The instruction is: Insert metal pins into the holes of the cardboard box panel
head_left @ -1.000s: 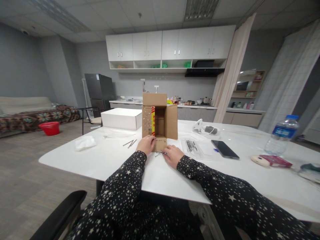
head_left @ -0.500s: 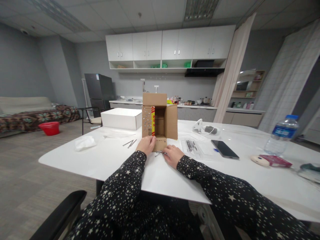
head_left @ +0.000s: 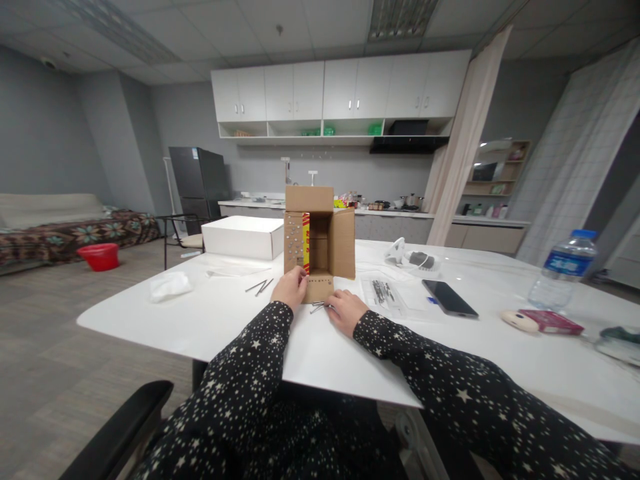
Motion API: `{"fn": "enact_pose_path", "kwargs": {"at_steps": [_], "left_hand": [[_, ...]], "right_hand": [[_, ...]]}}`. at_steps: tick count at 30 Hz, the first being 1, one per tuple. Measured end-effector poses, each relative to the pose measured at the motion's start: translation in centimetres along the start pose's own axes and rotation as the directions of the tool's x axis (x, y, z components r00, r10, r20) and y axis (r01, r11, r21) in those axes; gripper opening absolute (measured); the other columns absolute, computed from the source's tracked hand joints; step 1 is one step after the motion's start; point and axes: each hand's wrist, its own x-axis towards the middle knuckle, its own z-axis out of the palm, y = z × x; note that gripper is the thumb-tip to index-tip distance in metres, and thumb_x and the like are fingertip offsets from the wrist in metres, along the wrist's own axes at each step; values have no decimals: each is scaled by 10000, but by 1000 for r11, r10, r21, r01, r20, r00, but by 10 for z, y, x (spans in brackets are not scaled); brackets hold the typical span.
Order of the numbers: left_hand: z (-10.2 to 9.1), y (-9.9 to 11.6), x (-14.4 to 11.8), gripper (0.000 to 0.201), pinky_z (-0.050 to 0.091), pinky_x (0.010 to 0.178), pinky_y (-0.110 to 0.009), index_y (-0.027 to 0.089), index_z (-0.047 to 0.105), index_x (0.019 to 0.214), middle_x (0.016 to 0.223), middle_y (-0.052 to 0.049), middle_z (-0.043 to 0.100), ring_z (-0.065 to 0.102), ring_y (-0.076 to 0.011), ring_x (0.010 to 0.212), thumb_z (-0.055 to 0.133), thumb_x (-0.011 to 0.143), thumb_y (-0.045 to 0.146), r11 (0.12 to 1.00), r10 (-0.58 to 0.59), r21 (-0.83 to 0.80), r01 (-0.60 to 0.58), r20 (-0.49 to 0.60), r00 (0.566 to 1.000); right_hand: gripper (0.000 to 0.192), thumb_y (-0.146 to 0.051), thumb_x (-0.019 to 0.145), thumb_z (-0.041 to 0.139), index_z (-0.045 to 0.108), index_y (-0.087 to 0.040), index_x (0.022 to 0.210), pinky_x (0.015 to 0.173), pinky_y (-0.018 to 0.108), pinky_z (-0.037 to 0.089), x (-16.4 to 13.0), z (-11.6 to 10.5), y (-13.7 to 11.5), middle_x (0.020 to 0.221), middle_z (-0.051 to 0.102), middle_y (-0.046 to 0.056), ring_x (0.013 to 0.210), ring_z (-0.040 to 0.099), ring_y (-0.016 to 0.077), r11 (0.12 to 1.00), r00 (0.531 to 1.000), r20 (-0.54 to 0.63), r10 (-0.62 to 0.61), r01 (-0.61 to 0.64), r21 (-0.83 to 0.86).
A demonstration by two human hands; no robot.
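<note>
A small brown cardboard box lies on its side on the white table, its mouth toward me and its flaps spread; rows of metal nails stud the left flap. My left hand rests against the lower left flap, fingers bent near the nails. My right hand lies on the table just right of the bottom flap, its fingertips at several loose nails. Whether either hand pinches a nail is hidden.
Two more nails lie left of the box beside a crumpled tissue. A white box stands behind. To the right are a clear bag of nails, a phone and a water bottle.
My left hand has shifted up a little along the left flap. The right hand and the box have stayed put.
</note>
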Motion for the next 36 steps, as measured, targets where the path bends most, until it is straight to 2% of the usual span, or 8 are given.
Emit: {"fn": "enact_pose_path", "kwargs": {"at_steps": [7, 14, 22, 26, 31, 36], "left_hand": [[3, -4, 2, 84, 451, 698, -294, 203, 539, 858, 826, -41, 630, 586, -176, 759, 494, 867, 273, 999, 39, 13, -38, -70, 997], [6, -7, 4, 91, 469, 726, -293, 191, 589, 830, 843, -45, 637, 596, -171, 776, 515, 849, 241, 999, 40, 20, -39, -39, 998], [3, -6, 4, 193, 475, 833, -314, 187, 664, 913, 918, -73, 656, 615, -198, 870, 493, 849, 249, 994, 39, 104, -44, 44, 998], [2, -3, 2, 194, 478, 809, -310, 185, 664, 899, 886, -69, 652, 612, -194, 843, 500, 833, 265, 991, 75, 106, -83, 71, 995], [2, 4, -2, 139, 470, 721, -266, 178, 666, 794, 798, -41, 650, 598, -162, 758, 547, 777, 247, 972, 223, 33, -233, 191, 956], [2, 9, -5, 145, 458, 667, -257, 184, 672, 765, 754, -28, 669, 600, -158, 712, 556, 769, 271, 966, 249, -3, -259, 280, 927]], "right_hand": [[266, -244, 904, 425, 635, -213, 1064, 798, 314, 375, 1, 0, 0, 1058, 595, 76, 967, 508, 204, 1000, 1000, 2, 9, -9, 3], [265, -244, 900, 427, 641, -212, 1053, 795, 311, 373, 0, 1, 1, 1048, 598, 72, 964, 509, 203, 1000, 1000, -13, 2, -2, 15], [262, -248, 912, 422, 632, -216, 1064, 809, 315, 373, 0, 1, 1, 1051, 591, 73, 972, 506, 204, 1000, 1000, 0, 1, -1, 6], [270, -249, 915, 416, 629, -215, 1077, 813, 317, 377, 0, 0, 0, 1055, 591, 77, 982, 505, 208, 1000, 1000, 12, 4, -4, -1], [266, -253, 909, 422, 631, -209, 1067, 817, 322, 380, 1, 0, 0, 1059, 591, 83, 980, 503, 210, 1000, 1000, 9, 4, -4, -8], [263, -253, 906, 424, 632, -206, 1060, 820, 324, 380, 2, 1, 0, 1059, 593, 86, 981, 505, 210, 1000, 1000, 11, 3, -2, -11]]}}
